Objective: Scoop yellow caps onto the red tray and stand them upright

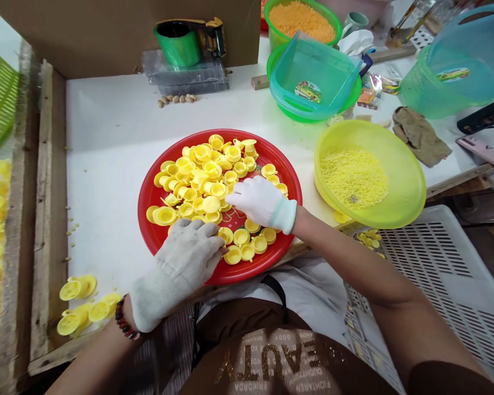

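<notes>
A red round tray [148,164] holds a heap of small yellow toy cups with saucers [197,164]. My left hand [189,249], in a pale knitted glove, lies over the tray's near left part. Its fingers are apart and bent down onto the cups, with the thumb beside a cup near the front. From the right, my right hand [259,203], in a white glove, reaches over the tray. Its fingers stretch toward the cups at the heap's right side and touch or nearly touch them. The undersides of both hands are hidden. Several cups [247,241] sit upright in front of it.
Right of the tray stands a yellow bowl [407,181] of small yellow pieces. Behind it are a teal scoop-shaped basket [313,71] and a green bowl of orange pieces [302,22]. A green mug [179,46] stands at the back. Loose yellow cups [76,288] lie front left, beside a wooden edge [51,192].
</notes>
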Demonstrator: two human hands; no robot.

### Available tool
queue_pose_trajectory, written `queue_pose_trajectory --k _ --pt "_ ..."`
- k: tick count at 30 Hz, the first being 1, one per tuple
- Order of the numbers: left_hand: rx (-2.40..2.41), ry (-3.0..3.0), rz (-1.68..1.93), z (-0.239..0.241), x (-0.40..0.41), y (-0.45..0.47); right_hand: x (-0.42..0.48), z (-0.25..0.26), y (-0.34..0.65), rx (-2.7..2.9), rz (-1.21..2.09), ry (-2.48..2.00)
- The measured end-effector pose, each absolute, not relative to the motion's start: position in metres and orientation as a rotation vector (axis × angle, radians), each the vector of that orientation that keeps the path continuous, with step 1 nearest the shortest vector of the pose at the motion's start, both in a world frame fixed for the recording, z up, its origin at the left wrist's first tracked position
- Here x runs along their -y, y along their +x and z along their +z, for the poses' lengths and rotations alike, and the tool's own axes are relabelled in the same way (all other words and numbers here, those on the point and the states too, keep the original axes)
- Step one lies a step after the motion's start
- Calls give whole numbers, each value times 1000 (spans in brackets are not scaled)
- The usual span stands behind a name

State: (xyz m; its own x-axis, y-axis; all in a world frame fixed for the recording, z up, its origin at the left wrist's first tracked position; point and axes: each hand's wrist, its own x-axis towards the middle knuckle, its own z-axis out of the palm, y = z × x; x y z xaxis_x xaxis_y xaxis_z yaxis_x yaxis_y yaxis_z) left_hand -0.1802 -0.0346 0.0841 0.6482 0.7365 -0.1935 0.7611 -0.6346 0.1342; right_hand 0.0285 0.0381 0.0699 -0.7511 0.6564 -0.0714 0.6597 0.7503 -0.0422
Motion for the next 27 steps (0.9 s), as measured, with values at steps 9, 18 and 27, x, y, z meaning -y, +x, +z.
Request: queue_pose_trajectory --k 9,18,27 --pt "-1466 2576 13 84 56 -226 -30 70 15 -2788 -64 1067" --pt "-1480 2511 -21 69 77 -219 -7 79 9 -2831 -167 822" --pt "-1802 2534 177 60 56 -237 -11 78 -16 -2916 -210 719"
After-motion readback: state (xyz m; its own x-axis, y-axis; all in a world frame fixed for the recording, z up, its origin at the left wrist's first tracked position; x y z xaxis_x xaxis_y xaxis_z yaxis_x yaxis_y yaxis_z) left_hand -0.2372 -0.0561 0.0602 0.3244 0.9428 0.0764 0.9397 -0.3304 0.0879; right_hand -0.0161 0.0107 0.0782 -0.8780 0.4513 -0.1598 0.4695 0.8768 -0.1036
